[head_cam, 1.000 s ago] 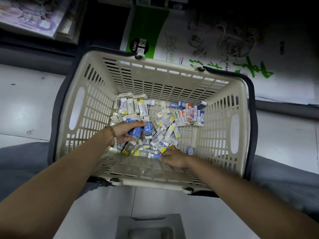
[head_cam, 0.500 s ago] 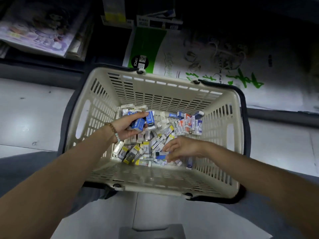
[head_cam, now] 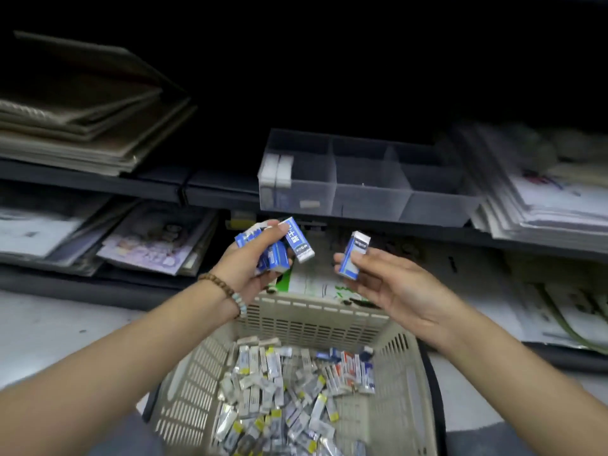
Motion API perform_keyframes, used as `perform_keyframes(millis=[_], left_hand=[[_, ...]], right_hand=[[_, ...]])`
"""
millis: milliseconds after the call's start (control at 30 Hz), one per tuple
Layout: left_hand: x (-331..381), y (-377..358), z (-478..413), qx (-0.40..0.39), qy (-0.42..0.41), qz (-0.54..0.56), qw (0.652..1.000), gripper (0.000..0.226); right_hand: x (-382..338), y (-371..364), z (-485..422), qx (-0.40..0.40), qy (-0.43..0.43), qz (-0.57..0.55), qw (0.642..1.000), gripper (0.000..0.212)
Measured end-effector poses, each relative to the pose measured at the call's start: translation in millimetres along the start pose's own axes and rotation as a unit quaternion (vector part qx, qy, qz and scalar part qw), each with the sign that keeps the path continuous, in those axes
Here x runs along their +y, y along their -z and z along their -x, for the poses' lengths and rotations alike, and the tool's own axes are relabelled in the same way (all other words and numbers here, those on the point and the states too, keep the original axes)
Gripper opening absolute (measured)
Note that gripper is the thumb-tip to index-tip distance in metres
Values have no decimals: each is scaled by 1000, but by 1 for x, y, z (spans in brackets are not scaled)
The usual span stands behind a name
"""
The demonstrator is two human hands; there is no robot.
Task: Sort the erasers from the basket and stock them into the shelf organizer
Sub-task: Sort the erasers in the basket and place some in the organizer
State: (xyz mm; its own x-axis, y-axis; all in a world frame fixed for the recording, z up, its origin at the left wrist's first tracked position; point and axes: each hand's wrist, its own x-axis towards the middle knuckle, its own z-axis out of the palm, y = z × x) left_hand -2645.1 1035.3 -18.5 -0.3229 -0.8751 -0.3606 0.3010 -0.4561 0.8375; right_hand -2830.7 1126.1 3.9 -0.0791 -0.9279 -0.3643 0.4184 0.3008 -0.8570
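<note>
The blue eraser (head_cam: 355,255) stands nearly upright at centre frame, white end up, pinched by my right hand (head_cam: 394,291). Just left of it, my left hand (head_cam: 250,268) grips a bunch of blue erasers (head_cam: 297,243) pointing several ways. Below is the basket (head_cam: 312,320) of loose erasers; above, the clear shelf organizer (head_cam: 368,189).

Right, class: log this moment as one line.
left hand: holds several blue erasers | right hand: pinches one blue eraser | basket: many erasers | organizer: few stocked

Stationery shop, shelf aisle.
Dark metal shelves (head_cam: 217,189) w/ stacked paper pads (head_cam: 82,126), clear plastic 3-bay organizer (head_cam: 368,197) on shelf, beige slotted plastic shopping basket (head_cam: 312,319) full of small wrapped erasers (head_cam: 279,393).
</note>
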Motion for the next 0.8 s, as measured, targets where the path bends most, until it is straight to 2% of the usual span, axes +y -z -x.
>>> perform_keyframes(millis=[133, 267, 400, 500, 633, 800], left_hand=[[15, -20, 0, 20, -39, 90, 995, 19], [8, -35, 5, -24, -78, 44, 996, 31], [0, -28, 8, -21, -71, -22, 997, 22], [2, -24, 13, -58, -63, -75, 994, 29], [-1, -23, 21, -83, -29, -118, 989, 51], [0, -19, 22, -77, 74, -86, 991, 45]], right_hand=[[-6, -36, 0, -13, 48, -64, 997, 23], [1, -46, 4, -26, 48, -42, 998, 21], [2, -36, 6, 37, 69, -2, 997, 13], [-3, -28, 5, 57, 78, 17, 995, 17], [-10, -24, 5, 50, 89, 61, 993, 25], [-20, -23, 6, 24, 89, 144, 985, 18]])
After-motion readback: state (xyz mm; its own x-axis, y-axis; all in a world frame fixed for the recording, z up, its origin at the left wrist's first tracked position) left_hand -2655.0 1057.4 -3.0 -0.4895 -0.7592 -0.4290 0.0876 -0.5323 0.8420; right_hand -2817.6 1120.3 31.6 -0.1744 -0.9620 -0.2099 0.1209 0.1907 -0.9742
